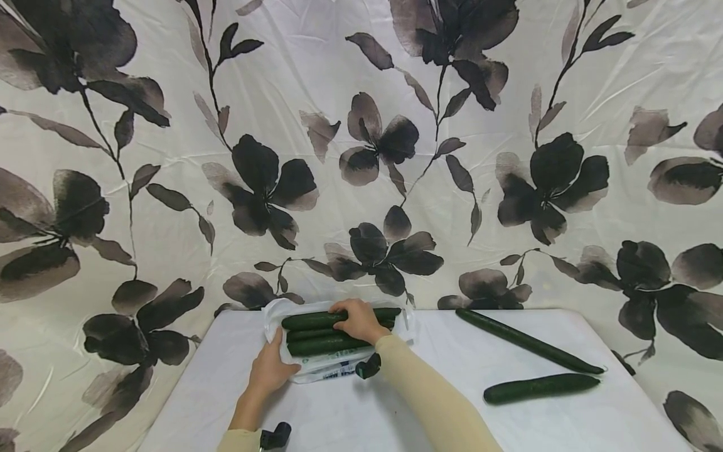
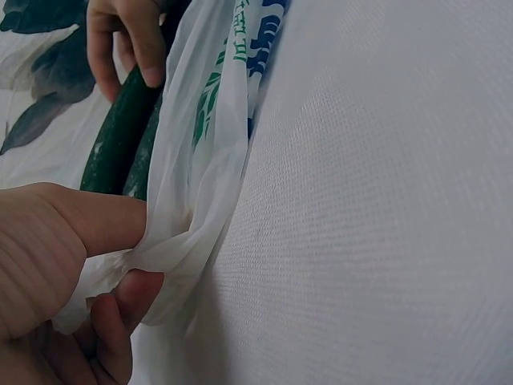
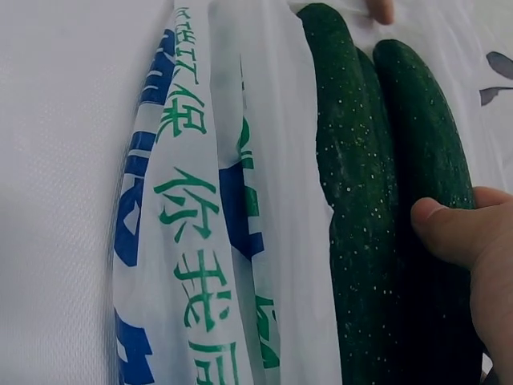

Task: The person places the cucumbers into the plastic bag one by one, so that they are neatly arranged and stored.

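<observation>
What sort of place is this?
Probably a makeshift indoor recording setup: a floral-patterned cloth hangs behind a white-covered table, and the person working there wears dark wrist-mounted devices.

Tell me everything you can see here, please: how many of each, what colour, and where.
Bag: one, white with green and blue lettering, at the table's far edge, left of centre
Bagged cucumbers: at least three, dark green, side by side in the bag
Loose cucumbers: two, dark green, on the table's right side
Table: one, white-covered, below everything
Backdrop: one, whitish with dark flowers, behind the table
Wrist cameras: two, black, one per wrist
Sleeves: two, pale yellow, on the forearms
Left fingers: one hand, gripping the bag's left edge
Right fingers: one hand, gripping the farthest bagged cucumber
</observation>
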Action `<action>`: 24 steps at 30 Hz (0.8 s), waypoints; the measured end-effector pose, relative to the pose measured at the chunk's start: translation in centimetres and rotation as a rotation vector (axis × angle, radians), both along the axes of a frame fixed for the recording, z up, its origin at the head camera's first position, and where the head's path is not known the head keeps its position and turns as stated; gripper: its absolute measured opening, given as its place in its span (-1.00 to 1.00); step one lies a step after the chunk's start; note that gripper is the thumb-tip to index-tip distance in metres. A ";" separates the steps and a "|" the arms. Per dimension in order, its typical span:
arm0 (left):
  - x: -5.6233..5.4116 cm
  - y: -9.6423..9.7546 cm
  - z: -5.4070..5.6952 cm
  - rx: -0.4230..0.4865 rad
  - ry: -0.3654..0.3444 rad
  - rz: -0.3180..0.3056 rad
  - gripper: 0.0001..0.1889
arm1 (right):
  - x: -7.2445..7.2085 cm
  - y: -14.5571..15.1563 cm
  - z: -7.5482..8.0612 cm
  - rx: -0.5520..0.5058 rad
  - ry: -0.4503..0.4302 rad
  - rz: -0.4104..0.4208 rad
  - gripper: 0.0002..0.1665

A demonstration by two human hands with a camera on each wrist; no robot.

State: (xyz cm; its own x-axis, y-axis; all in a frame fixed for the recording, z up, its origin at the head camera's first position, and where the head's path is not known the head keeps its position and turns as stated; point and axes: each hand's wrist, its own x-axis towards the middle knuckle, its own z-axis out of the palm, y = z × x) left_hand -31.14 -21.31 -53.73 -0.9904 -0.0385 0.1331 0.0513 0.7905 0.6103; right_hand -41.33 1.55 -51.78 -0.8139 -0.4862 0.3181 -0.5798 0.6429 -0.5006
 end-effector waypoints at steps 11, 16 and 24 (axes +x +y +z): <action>0.0 0.0 0.0 -0.001 0.006 0.003 0.07 | 0.4 0.5 0.8 -0.021 -0.013 -0.006 -0.66; 0.3 -0.1 -0.1 -0.013 0.001 -0.004 0.08 | 0.6 1.0 0.6 -0.018 0.018 -0.005 -0.67; 0.1 -0.1 -0.1 0.000 -0.011 0.002 0.07 | 1.5 2.6 1.9 0.012 0.050 0.068 -0.70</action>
State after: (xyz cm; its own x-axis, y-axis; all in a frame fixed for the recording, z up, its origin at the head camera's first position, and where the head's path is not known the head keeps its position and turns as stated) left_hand -31.07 -21.39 -53.84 -0.9917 -0.0409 0.1222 0.0426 0.7909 0.6104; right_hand -39.85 4.12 -49.84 -0.7619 -0.5439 0.3516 -0.6465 0.6065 -0.4628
